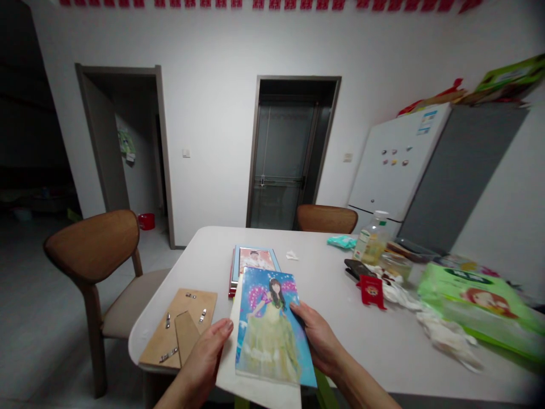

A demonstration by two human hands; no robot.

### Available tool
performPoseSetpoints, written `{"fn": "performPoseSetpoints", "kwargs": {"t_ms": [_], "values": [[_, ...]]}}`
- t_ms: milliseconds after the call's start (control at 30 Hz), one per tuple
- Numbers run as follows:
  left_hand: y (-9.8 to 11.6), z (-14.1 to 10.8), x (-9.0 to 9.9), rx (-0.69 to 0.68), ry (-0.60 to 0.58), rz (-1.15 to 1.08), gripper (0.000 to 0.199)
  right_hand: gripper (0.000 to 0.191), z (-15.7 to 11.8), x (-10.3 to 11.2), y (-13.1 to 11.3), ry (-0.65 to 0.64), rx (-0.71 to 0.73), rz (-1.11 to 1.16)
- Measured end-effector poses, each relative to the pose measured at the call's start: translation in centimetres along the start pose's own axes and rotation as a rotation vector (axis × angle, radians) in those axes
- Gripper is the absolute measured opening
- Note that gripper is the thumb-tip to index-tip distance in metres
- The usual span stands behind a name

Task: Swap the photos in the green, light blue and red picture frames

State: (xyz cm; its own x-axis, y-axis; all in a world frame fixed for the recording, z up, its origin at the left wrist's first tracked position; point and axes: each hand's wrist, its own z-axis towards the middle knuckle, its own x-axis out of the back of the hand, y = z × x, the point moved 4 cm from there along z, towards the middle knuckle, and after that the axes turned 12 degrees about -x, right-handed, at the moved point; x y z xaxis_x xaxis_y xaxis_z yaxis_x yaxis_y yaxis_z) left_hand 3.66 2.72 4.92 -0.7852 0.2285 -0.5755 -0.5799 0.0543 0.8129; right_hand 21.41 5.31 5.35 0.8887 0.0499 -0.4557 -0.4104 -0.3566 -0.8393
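Both hands hold a small stack of flat sheets over the table's near edge. On top lies a photo print (pixel 270 335) of a person in a pale yellow dress against blue. A white sheet (pixel 232 363) sticks out beneath it at the left and bottom. My left hand (pixel 208 346) grips the white sheet's left edge, thumb on top. My right hand (pixel 315 332) pinches the photo's right edge. Left of my hands is a brown frame backing board (pixel 204 298) with metal clips and a stand flap. Just beyond the photo rests a stack of framed pictures (pixel 255 258), partly covered.
A white table (pixel 315 272) spans the front. To the right are a bottle (pixel 372 238), a glass jar (pixel 395 266), a red card-like item (pixel 372 291), crumpled tissues (pixel 447 338) and a green tissue pack (pixel 481 307). Wooden chairs (pixel 93 244) stand left and behind.
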Motion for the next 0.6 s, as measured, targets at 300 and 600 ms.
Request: {"fn": "performPoseSetpoints", "kwargs": {"t_ms": [300, 600], "values": [[-1.5, 0.2, -1.2, -0.009, 0.041, -0.097, 0.037, 0.034, 0.5, -1.9, 0.8, 0.05, 0.048, -0.068], [-1.3, -0.1, -1.6, -0.02, 0.007, -0.103, 0.035, 0.047, 0.3, -1.7, -0.6, 0.038, 0.146, -0.081]]}}
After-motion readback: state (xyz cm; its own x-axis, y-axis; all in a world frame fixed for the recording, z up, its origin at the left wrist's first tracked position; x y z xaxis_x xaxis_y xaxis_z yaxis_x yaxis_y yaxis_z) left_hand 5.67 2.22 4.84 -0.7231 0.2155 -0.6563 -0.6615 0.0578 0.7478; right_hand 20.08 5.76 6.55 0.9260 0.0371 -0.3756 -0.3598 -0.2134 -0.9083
